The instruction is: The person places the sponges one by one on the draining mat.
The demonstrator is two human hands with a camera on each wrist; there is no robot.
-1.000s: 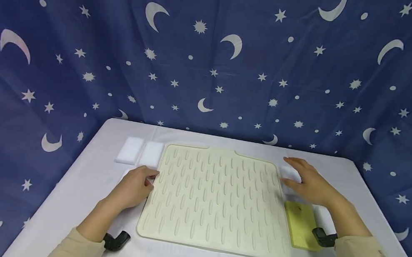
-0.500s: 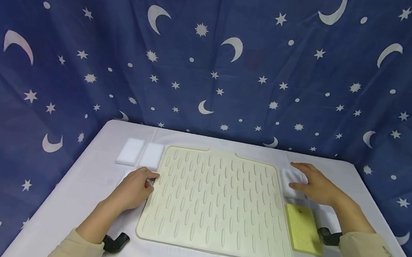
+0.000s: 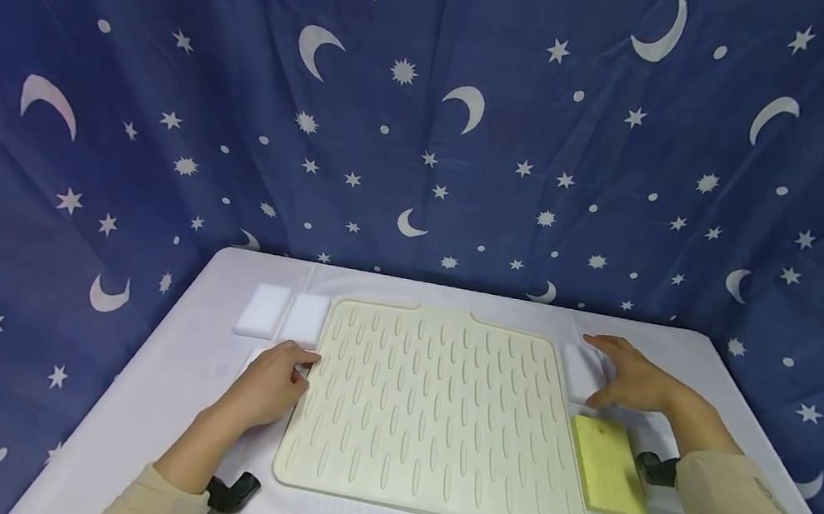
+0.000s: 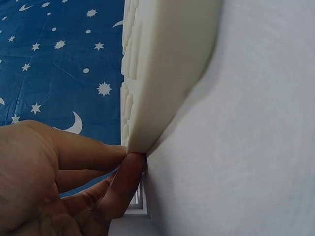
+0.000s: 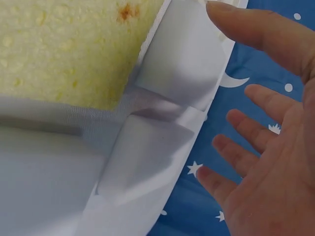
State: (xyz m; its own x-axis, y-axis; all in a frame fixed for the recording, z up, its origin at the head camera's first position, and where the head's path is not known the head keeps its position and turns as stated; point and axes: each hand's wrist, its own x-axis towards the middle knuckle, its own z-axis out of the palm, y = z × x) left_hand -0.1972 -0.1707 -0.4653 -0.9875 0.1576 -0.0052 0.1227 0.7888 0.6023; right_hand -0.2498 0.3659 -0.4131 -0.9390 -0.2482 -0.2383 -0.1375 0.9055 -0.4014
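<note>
From where I stand, the left hand (image 3: 268,386) pinches the left edge of the ridged cream mat (image 3: 433,414) on the tabletop (image 3: 182,367); the right hand (image 3: 638,383) spreads wide near a white sponge (image 3: 581,369). Probably steadying the mat; next calls for narrowing the right grip.

White pad (image 3: 579,375) partly hidden by right hand (image 3: 633,381), head view. Cream mat (image 4: 172,59) cut by left wrist view's top; yellow sponge (image 5: 64,54) cropped, right wrist view. Sleeve print (image 3: 774,500) blurred, unreadable.
</note>
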